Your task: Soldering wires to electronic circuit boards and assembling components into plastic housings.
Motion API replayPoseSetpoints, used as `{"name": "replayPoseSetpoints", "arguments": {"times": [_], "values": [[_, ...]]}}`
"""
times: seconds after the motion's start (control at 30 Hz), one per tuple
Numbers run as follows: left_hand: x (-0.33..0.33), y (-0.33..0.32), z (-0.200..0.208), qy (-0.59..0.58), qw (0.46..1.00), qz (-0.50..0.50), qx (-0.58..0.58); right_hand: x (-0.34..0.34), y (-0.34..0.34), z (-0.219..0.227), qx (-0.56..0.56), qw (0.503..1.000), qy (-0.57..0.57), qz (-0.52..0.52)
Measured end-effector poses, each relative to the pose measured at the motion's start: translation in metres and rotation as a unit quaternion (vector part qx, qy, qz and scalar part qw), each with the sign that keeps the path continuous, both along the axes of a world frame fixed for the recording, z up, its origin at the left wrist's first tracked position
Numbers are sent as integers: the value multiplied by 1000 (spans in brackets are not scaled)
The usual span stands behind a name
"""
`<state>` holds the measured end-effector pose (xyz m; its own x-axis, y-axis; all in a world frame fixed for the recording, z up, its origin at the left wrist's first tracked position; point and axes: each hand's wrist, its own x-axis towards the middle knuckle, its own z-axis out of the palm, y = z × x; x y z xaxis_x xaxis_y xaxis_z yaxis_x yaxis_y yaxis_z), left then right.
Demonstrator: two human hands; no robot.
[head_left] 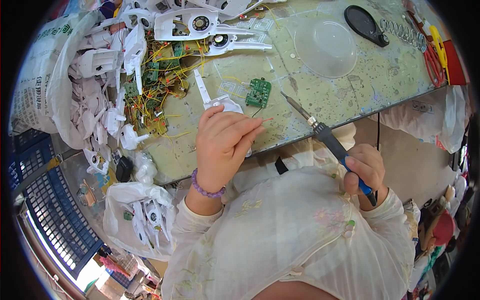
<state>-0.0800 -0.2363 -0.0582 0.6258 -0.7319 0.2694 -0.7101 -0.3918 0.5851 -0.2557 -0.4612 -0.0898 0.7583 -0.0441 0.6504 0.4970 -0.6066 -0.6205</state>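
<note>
Surface (325,95) stretches under the tip of the soldering iron (333,143) my right grip (367,166) grasps; my left grip (223,140), partly hiding a white plastic housing (226,103) near the green circuit board (258,93) lying there, pinches a thin red wire (268,119).

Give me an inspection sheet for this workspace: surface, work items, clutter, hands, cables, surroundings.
Surface: table, stained and speckled.
Work items: circuit board on the table; soldering iron, tip apart from the board.
Clutter: white housings and more boards piled upper left; dome, coil upper right.
Left hand: against a red wire; grip unclear.
Right hand: holds the iron.
Cables: yellow wires tangled among the piled boards; black cable below the table.
Surroundings: blue crate, bag of housings lower left.
</note>
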Motion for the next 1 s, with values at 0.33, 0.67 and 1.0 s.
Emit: {"name": "replayPoseSetpoints", "arguments": {"times": [0.33, 0.67, 1.0], "values": [[-2, -14, -3, -85, 995, 39, 22, -1, 1, 0, 7, 1000, 29, 9], [-1, -23, -15, -29, 994, 105, -9, 5, 3, 3, 13, 999, 34, 30], [-2, -25, -19, -46, 993, 105, -5, 10, 6, 3, 22, 998, 34, 42]]}}
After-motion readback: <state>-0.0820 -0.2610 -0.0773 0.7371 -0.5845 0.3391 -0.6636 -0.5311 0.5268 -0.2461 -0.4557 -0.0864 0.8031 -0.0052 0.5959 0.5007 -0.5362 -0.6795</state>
